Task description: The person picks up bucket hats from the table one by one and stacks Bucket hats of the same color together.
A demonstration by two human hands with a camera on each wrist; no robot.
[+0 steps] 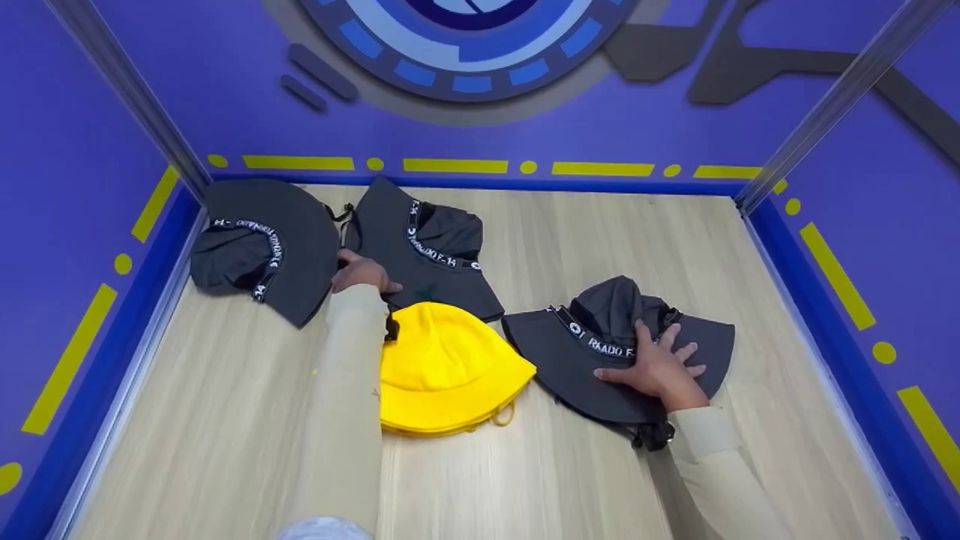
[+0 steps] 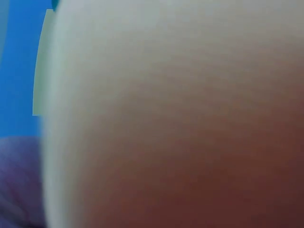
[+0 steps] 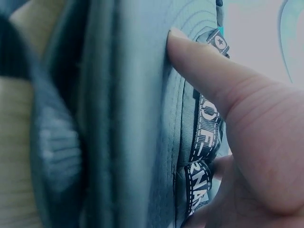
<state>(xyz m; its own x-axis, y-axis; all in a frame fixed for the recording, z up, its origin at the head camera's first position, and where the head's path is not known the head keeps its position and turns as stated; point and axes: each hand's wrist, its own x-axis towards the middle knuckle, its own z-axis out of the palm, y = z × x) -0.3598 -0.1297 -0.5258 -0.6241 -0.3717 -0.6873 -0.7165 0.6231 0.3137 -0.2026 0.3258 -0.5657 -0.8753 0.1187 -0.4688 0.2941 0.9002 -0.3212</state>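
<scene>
Four hats are in the head view. My left hand (image 1: 364, 274) lies at the lower left brim edge of the middle dark grey bucket hat (image 1: 386, 240), its thumb over the brim; whether its fingers grip the brim I cannot tell. Left of it is another dark grey bucket hat (image 1: 307, 225) with a lettered band. My right hand (image 1: 660, 367) rests with spread fingers on the right dark grey bucket hat (image 1: 547, 352). In the right wrist view, the thumb (image 3: 204, 61) presses that hat's brim beside the lettered band (image 3: 204, 128). Skin and sleeve block most of the left wrist view.
A yellow bucket hat (image 1: 450, 360) lies between my arms, partly covered by the left sleeve (image 1: 341, 420). Black cord toggles show at the right hat's front edge. Purple-blue panels (image 1: 480, 142) with metal corner posts border the wooden tabletop (image 1: 510, 487) at the back and sides.
</scene>
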